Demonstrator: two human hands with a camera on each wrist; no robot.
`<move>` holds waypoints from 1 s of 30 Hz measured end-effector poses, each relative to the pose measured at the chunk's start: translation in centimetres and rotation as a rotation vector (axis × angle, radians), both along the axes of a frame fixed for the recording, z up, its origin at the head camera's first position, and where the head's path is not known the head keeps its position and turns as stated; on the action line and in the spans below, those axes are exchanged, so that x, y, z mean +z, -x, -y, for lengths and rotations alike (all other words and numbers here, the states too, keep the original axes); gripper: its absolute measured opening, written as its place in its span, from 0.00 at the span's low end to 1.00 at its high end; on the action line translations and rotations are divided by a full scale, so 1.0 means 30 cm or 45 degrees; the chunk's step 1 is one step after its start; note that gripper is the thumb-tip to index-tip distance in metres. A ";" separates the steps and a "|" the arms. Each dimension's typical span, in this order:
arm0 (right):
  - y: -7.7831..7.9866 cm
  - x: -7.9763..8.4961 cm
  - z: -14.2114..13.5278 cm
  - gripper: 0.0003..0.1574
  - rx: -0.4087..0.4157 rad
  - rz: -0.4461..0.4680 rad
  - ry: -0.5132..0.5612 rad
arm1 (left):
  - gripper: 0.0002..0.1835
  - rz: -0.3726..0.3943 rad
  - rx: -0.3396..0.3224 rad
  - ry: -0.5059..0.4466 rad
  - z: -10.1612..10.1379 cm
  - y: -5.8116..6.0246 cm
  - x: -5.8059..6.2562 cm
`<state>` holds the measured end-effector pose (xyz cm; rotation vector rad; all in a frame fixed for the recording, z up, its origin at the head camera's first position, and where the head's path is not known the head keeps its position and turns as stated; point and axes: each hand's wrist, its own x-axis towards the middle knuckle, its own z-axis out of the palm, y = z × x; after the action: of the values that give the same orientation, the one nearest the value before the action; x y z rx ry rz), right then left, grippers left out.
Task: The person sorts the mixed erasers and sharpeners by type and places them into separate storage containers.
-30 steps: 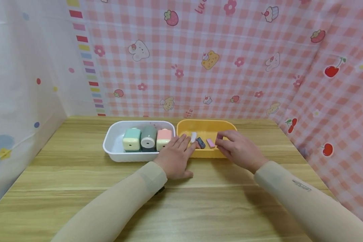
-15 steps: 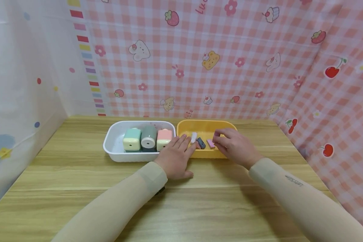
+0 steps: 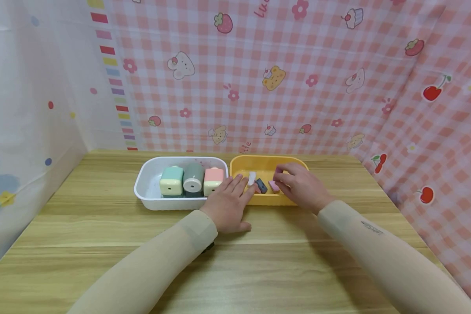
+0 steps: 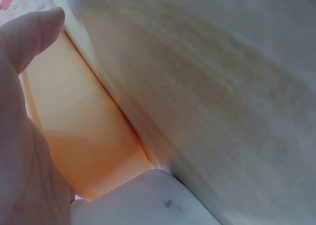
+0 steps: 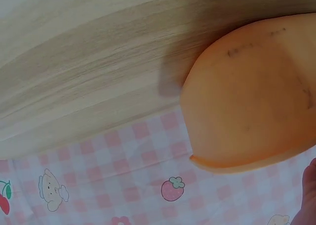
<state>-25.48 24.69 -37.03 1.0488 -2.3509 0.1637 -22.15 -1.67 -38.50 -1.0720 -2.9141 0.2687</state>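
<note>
My left hand [image 3: 226, 208] lies with fingers spread across the front rims where the white tray [image 3: 151, 203] meets the yellow tray [image 3: 264, 200]. Over the right end of the yellow tray, my right hand [image 3: 304, 187] bends its fingers with thumb and fingertips close together. Whether they pinch something cannot be seen. Just beside those fingertips lies a small pink block [image 3: 273, 187]. A dark blue-grey block [image 3: 261, 186] with a hole and a white block [image 3: 252, 178] lie left of it. A reddish piece [image 3: 257, 188] is partly hidden by my left fingers.
The white tray contains three pencil sharpeners: mint [image 3: 171, 181], grey-green [image 3: 193, 178] and pink [image 3: 213, 179]. A wooden table [image 3: 235, 270] bears both trays, with a pink checked cloth [image 3: 235, 87] hanging behind. A small dark object [image 3: 209, 247] shows beside my left sleeve.
My right hand has shifted left inside the yellow tray, towards the pink block. The left hand has stayed in place, and the blocks lie as before.
</note>
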 end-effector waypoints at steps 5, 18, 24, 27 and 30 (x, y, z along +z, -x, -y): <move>0.017 -0.007 0.012 0.09 0.050 -0.053 0.012 | 0.59 0.008 0.002 -0.006 0.000 -0.004 0.005; 0.052 -0.018 0.026 0.09 0.045 -0.026 0.007 | 0.59 -0.009 -0.004 -0.003 0.002 -0.002 0.002; 0.059 -0.017 0.035 0.09 0.020 0.007 -0.025 | 0.59 -0.001 -0.008 -0.013 0.002 -0.002 0.002; 0.061 -0.016 0.040 0.09 0.005 0.020 -0.040 | 0.58 0.003 -0.008 -0.011 0.002 -0.002 0.003; 0.061 -0.014 0.042 0.10 -0.010 0.038 -0.047 | 0.58 0.007 -0.008 -0.014 0.002 0.000 0.003</move>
<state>-27.33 23.44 -37.45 1.0610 -2.3928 0.1337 -22.13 -1.74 -38.41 -1.0822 -2.9132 0.2492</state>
